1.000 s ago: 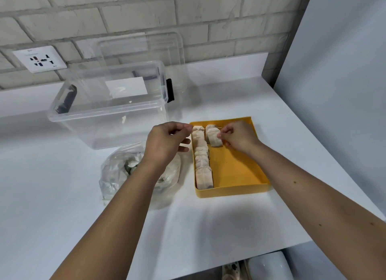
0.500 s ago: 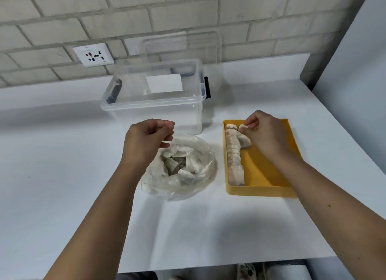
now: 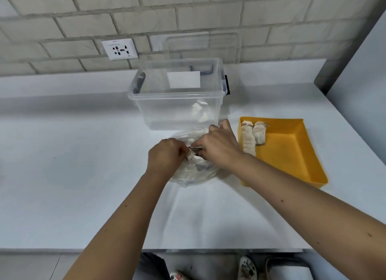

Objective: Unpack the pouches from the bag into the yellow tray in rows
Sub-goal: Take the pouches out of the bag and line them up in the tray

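No writing can be read anywhere. The white label (image 3: 183,82) on the clear plastic box (image 3: 177,95) at twelve o'clock looks blank, and a small mark atop the wall socket (image 3: 119,49) at eleven o'clock is too blurred to read.

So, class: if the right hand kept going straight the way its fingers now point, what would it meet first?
The right hand points leftward over the plastic bag, so it would most likely meet the left hand first, as their fingertips nearly touch around a small pouch. Depth is hard to judge from this single view.
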`<state>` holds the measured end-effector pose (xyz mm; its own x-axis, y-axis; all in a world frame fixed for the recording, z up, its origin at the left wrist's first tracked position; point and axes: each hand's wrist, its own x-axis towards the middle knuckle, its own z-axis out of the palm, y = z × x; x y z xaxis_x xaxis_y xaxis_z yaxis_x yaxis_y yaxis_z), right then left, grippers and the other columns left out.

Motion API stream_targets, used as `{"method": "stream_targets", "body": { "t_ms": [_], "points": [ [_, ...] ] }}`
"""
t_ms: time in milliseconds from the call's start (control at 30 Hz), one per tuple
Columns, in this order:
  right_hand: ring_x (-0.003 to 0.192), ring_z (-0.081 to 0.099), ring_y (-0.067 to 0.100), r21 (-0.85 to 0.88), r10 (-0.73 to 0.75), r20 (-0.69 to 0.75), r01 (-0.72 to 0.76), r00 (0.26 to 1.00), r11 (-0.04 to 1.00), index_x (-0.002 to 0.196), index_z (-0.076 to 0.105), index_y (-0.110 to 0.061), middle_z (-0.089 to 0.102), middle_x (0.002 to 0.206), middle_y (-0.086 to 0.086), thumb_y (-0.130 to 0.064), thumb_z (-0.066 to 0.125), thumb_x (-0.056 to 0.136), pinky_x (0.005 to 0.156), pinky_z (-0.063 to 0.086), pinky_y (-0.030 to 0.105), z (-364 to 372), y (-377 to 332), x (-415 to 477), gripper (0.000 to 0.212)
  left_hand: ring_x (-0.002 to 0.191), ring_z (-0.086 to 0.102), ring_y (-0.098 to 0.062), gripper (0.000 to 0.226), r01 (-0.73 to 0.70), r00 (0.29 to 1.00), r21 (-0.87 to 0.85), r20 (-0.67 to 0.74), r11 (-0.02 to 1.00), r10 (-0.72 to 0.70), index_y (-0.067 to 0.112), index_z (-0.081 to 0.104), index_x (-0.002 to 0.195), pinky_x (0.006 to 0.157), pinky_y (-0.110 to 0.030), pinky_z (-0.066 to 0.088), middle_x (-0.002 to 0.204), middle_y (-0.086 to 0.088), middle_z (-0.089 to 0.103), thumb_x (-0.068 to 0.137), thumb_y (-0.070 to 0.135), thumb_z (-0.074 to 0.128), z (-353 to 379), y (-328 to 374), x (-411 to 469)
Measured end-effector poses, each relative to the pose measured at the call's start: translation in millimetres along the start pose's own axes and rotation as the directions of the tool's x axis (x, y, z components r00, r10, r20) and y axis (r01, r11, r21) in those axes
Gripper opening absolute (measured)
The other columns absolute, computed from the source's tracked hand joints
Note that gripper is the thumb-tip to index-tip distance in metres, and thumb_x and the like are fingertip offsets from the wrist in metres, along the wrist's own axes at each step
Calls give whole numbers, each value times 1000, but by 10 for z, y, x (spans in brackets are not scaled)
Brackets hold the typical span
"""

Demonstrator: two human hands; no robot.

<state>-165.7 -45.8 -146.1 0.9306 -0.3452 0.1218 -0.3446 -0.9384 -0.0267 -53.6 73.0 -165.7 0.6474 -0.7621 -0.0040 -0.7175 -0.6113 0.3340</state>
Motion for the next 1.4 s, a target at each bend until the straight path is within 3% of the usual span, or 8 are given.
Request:
{"method": "stream_targets", "body": {
  "t_ms": [333, 633, 833, 900, 1067, 1133, 1267, 1400],
  "points": [
    [104, 51, 16, -125, 70, 69, -61, 995, 990, 115, 68, -35, 69, 93, -7, -30, 59, 88, 85, 14, 38, 97, 83, 28, 29, 103, 59, -24, 21, 23, 998, 355, -65, 935, 1, 13, 67, 97, 73, -30, 33, 107, -5, 63, 93, 26, 51, 248, 195, 149],
    [86, 47, 15, -218, 26, 27, -19, 999, 976, 98, 73, -38, 65, 84, -12, -25, 58, 90, 83, 13, 38, 199, 83, 119, 22, 74, 59, -22, 34, 114, 993, -6, -1, 993, -114, 19, 66, 67, 55, -26, 34, 70, 3, 61, 85, 48, 68, 101, 25, 66],
    [97, 54, 17, 50, 46, -11, -46, 999, 998, 107, 69, -40, 68, 94, -10, -51, 61, 86, 83, 18, 37, 140, 131, 100, 25, 63, 55, -14, 21, 139, 990, -460, 61, 877, -125, 27, 71, 67, 60, -26, 40, 58, 10, 63, 87, 34, 71, -43, -49, -48],
    [99, 56, 12, 239, 101, -23, -92, 995, 967, 114, 66, -43, 69, 99, -12, -56, 69, 78, 85, 19, 35, 112, 167, 73, 39, 70, 59, -23, 17, 140, 990, -503, 52, 853, -132, 20, 74, 78, 64, -30, 43, 69, -2, 69, 89, 32, 70, -65, -50, -50],
    [96, 63, 1, 742, 196, -59, -88, 979, 665, 100, 72, -45, 71, 87, -24, -51, 74, 77, 106, 37, 42, 100, 232, 25, 24, 76, 62, -30, 24, 97, 995, -548, 36, 831, -92, 9, 68, 88, 68, -33, 45, 81, -13, 69, 95, 32, 62, -112, 4, -20],
    [88, 66, 6, 815, 236, -73, -78, 969, 574, 91, 75, -31, 73, 83, -15, -39, 74, 83, 92, 49, 46, 75, 241, 18, 12, 75, 66, -26, 23, 121, 993, -691, 86, 712, -85, 8, 65, 89, 70, -33, 52, 82, -12, 69, 97, 29, 61, -139, 67, -27],
    [62, 53, 16, 869, 363, -48, -140, 931, 474, 75, 68, -9, 63, 70, 16, -32, 73, 85, 68, 52, 44, 5, 299, -14, 26, 85, 75, -32, 24, 262, 965, -901, 255, 345, -67, 0, 64, 109, 71, -39, 63, 100, -20, 73, 100, 22, 58, -204, 262, -56],
    [53, 56, 5, 935, 447, 15, -171, 894, 310, 80, 69, -14, 69, 68, 0, -19, 76, 84, 62, 51, 21, -61, 363, -99, 9, 89, 75, -25, 22, 302, 950, -924, 313, 234, 13, 2, 66, 111, 71, -32, 62, 102, -14, 75, 93, 15, 67, -207, 404, -55]
  ]
}}
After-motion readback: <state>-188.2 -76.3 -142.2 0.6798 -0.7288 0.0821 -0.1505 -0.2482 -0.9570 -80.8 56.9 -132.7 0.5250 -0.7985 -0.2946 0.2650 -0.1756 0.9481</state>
